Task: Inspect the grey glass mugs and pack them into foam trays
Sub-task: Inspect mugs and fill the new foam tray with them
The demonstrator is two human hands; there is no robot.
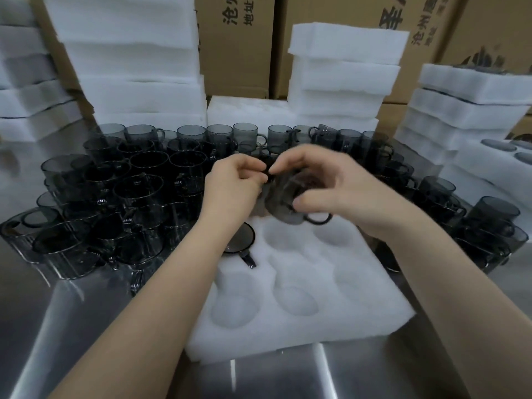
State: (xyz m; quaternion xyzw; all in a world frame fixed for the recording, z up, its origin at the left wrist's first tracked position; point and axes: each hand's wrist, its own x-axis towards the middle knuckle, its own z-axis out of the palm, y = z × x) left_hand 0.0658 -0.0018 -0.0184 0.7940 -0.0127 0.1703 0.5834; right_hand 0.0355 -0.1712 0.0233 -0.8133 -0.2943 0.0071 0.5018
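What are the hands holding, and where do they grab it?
One grey glass mug: the left hand pinches its edge, the right hand wraps round its body, not the handle.

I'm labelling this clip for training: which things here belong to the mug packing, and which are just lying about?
In the job: held mug, left hand, right hand, foam tray, packed mug, waiting mugs.
Lying about: cardboard boxes, stacked foam, steel table.
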